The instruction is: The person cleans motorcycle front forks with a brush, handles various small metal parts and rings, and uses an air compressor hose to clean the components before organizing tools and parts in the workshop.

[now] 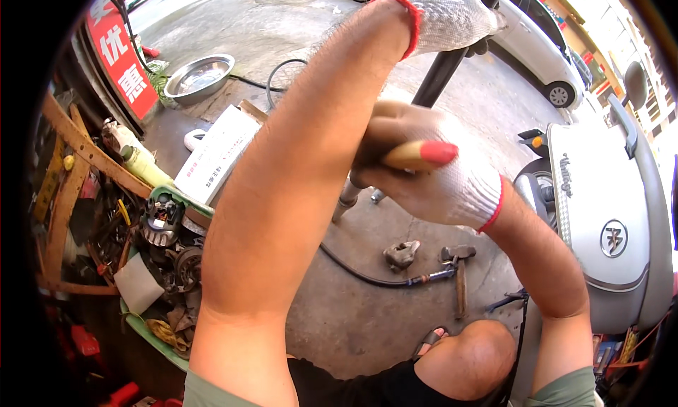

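My left hand [455, 20], in a white knitted glove with a red cuff, grips the upper part of an upright black tube [438, 82]. Below it, my gloved right hand [438, 184] is closed round a tool with a wooden handle and red tip [417, 155]; its other end is hidden. My left forearm crosses in front, covering part of that hand. Under the right hand, a metal cylinder [346, 202] shows along the tube's line. On the concrete beneath lie a hammer [460, 280], a metal lump [401, 254] and a black hose with a fitting [374, 280].
At left stand a rusty rack [62, 195], green bin of parts [155, 328], white box [215, 152], steel basin [199, 77] and red sign [116, 50]. A silver scooter [593, 188] is close at right. A white car [533, 61] stands behind. My knee [466, 357] is below.
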{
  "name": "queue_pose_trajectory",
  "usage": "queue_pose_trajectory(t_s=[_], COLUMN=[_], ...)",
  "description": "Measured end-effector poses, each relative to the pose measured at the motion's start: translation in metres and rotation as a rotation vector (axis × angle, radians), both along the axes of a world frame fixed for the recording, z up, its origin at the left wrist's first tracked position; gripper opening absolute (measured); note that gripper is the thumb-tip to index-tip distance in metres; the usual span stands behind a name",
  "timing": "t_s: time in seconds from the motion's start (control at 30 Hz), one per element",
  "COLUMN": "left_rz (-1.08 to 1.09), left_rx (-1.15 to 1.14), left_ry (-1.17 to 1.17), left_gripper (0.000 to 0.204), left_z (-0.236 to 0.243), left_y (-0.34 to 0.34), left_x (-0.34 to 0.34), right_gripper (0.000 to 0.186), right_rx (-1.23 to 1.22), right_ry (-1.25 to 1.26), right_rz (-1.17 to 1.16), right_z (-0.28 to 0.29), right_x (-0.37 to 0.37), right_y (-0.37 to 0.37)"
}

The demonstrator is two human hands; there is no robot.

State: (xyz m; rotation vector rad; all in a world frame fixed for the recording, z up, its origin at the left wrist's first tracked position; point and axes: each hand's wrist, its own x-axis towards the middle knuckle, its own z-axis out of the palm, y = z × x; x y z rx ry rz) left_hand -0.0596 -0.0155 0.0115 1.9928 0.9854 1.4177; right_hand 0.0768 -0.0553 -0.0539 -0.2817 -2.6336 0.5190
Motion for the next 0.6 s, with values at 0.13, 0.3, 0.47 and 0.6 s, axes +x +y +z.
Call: queue_pose_trajectory(t_s=[0.13, 0.3, 0.47, 0.6], left_rz=[0.142, -0.096, -0.001, -0.135], left_rx=[0.07, -0.015, -0.088, -0.043], left_ry=[0.021, 0.017, -0.01, -0.069], left_gripper=[0.047, 0.046, 0.038, 0.026], left_z=[-0.005, 0.005, 0.009, 0.003], left_y=[-0.01, -0.002, -0.014, -0.006], left_x=[0.012, 0.001, 0.006, -0.001], right_gripper=[0.012, 0.011, 0.011, 0.011], right_rx=[-0.04, -0.166, -0.27, -0.359], right_ry=[-0.108, -0.002, -0.015, 0.023], right_rz=[-0.119, -0.006, -0.125, -0.128], right_z=[0.007, 0.0, 0.001, 0.002], right_x=[0.003, 0.005, 0.007, 0.005], right_y=[0.002, 0.004, 0.004, 0.003])
